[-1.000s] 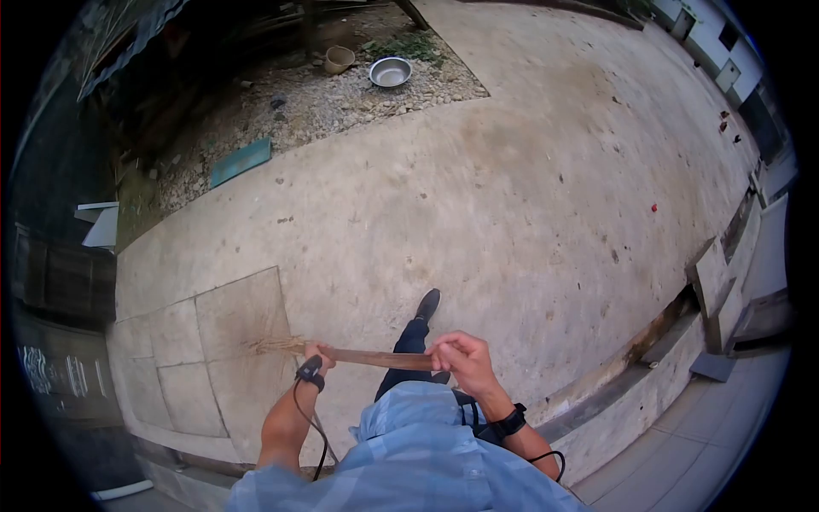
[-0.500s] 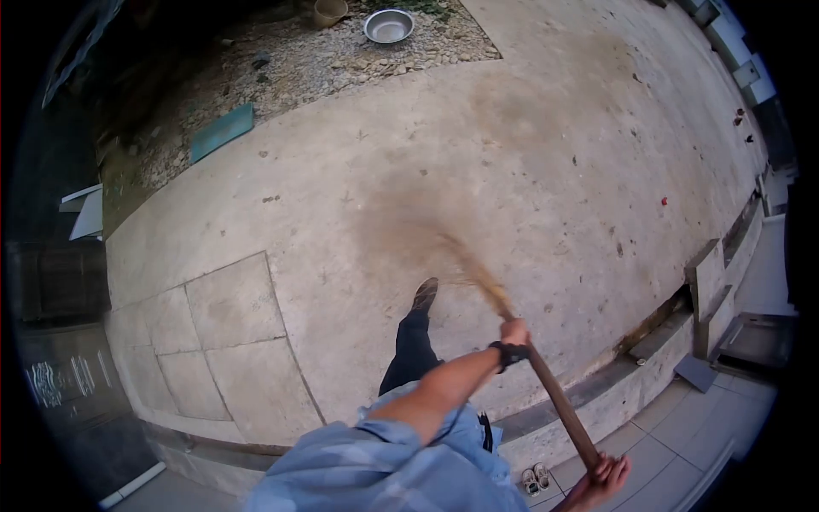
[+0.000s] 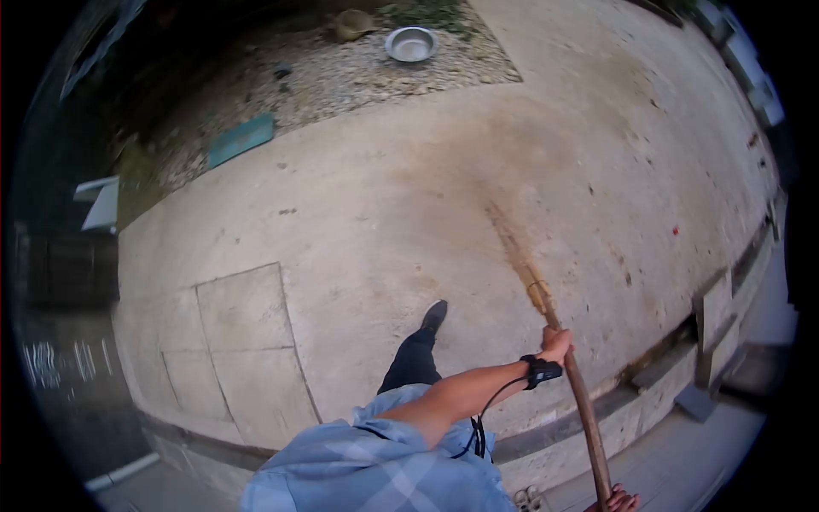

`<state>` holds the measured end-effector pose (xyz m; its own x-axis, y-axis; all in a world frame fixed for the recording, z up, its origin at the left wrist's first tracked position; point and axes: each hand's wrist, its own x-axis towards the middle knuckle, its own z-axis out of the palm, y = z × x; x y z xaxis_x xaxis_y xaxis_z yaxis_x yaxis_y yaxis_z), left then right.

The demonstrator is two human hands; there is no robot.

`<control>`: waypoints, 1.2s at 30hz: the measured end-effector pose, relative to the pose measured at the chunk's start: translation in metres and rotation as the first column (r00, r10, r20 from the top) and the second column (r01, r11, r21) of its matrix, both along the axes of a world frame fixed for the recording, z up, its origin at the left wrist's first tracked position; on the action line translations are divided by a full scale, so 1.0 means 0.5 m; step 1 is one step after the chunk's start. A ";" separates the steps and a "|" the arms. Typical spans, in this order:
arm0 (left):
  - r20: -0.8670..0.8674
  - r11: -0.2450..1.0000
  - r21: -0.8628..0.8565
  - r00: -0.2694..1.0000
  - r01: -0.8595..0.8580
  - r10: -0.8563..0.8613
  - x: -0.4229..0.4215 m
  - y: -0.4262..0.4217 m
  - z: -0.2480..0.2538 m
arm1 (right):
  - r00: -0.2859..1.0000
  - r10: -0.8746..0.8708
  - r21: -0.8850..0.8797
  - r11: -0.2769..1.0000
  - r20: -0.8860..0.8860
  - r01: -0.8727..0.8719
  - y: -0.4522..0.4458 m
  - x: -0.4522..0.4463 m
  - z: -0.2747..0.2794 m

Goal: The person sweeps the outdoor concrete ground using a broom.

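Observation:
A broom with a long wooden handle slants across the right of centre, its thin, twiggy head blurred by motion over the concrete. My left hand, with a black band and device at the wrist, is wrapped around the handle just below the yellowish binding. At the handle's lower end, near the bottom edge of the view, my right hand grips it too, partly cut off by the frame. One dark shoe of mine stands on the concrete left of the broom.
Concrete ground has brown dust smears and scattered bits. A gravel patch holds a metal basin, a basket and a teal board. A raised ledge with blocks runs along the right; shoes lie at the bottom.
The broom head has swung to the right, and the handle stands steeper. My left hand has moved right and slightly down; my right hand is lower. The whole view has shifted a little.

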<state>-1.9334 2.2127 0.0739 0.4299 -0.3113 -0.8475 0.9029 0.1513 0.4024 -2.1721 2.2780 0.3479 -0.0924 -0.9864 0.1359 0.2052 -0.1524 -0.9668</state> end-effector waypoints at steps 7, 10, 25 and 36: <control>0.083 0.720 0.236 0.751 -0.653 0.655 0.303 0.399 -0.180 | 0.566 0.757 0.234 0.516 0.325 -0.824 -0.104 0.330 -0.243; 0.160 0.542 0.040 0.541 -0.840 0.826 0.406 0.626 -0.219 | 0.435 0.839 0.329 0.330 0.327 -0.885 -0.015 0.553 -0.294; 0.204 0.947 -0.060 0.925 -0.315 0.321 0.435 0.456 -0.375 | 0.742 0.665 0.443 0.641 0.089 -0.627 -0.014 0.588 -0.238; 0.017 0.846 -0.213 0.867 0.489 -0.497 0.276 -0.314 -0.189 | 0.957 0.151 -0.030 0.986 -0.249 -0.163 -0.098 0.417 -0.130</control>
